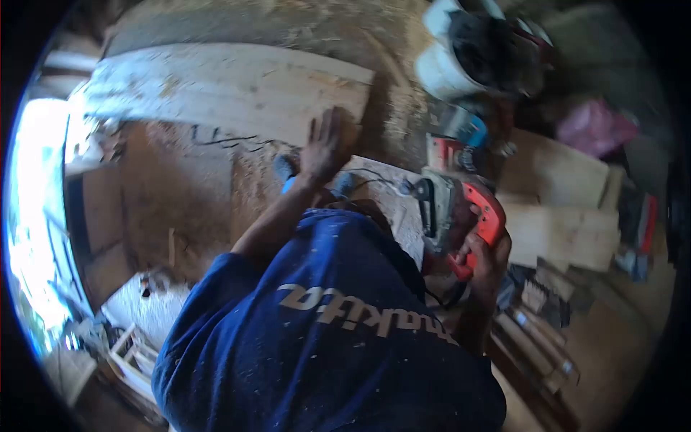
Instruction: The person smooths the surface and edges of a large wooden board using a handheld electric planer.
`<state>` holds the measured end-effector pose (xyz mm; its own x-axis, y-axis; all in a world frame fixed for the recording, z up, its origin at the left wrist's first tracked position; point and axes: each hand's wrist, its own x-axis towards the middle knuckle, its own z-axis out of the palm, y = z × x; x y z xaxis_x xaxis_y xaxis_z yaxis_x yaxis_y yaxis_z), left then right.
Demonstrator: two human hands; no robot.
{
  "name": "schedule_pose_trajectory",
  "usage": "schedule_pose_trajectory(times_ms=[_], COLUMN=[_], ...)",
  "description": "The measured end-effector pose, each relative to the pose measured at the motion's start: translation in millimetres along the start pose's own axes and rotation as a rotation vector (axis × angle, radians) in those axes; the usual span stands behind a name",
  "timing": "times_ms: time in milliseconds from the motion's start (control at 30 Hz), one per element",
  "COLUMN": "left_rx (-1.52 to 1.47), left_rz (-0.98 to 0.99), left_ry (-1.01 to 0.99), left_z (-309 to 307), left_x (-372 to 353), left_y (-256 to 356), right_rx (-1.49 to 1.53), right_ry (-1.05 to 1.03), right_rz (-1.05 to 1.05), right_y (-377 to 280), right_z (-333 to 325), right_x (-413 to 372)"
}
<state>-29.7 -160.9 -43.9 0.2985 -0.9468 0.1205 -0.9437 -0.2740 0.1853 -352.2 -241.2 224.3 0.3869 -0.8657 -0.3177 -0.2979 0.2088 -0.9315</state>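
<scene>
My left hand reaches forward and lies near the right end of a long pale wooden board, its fingers stretched out and apart. My right hand is closed round the red handle of an electric planer, which has a grey body and a black side cover. The planer is off to the right of the board, apart from it. Its underside is hidden in this view.
White buckets with a dark bundle stand at the back right, beside a pink bag. Pale planks lie on the right. A dark cord and wood shavings are on the floor. Bright light enters at the left.
</scene>
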Motion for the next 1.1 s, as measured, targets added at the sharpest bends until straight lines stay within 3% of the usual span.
schedule_pose_trajectory(times_ms=[33,167,367,433,567,667,700,800,1100], left_rx=[0.174,-0.126,-0.141,-0.152,-0.122,-0.118,-0.117,-0.150,-0.036], left_rz=[0.072,-0.047,-0.082,-0.076,-0.057,-0.056,-0.055,-0.027,-0.017], left_ry=[-0.065,-0.003,0.022,0.010,-0.050,-0.021,-0.016,-0.040,-0.201], left_z=[-9.5,-1.8,-16.5,-16.0,-11.2,-9.3,-9.7,-8.3,-17.5], left_x=[-1.9,-2.4,-8.0,-11.9,-15.4,-14.3,-15.1,-20.5,-37.8], left_y=[2.4,2.7,1.7,-2.5,-8.8,-6.0,-5.3,-3.0,2.9], right_rx=[0.006,0.035,-0.291,-0.223,-0.147,-0.500,-0.498,-0.075,-0.199], right_ry=[0.015,0.145,0.372,0.411,0.430,0.487,0.489,0.520,0.437], right_rz=[0.013,0.025,0.017,0.048,-0.008,-0.141,-0.145,-0.041,-0.038], right_y=[-0.7,2.4,19.4,37.9,65.4,133.5,146.2,156.6,183.9], right_z=[-9.3,-54.7,-117.0,-150.0,-189.8,-234.2,-241.5,-248.3,-252.2], right_x=[-5.8,-27.8,-32.2,-22.5,9.5,50.6,65.0,107.7,225.6])
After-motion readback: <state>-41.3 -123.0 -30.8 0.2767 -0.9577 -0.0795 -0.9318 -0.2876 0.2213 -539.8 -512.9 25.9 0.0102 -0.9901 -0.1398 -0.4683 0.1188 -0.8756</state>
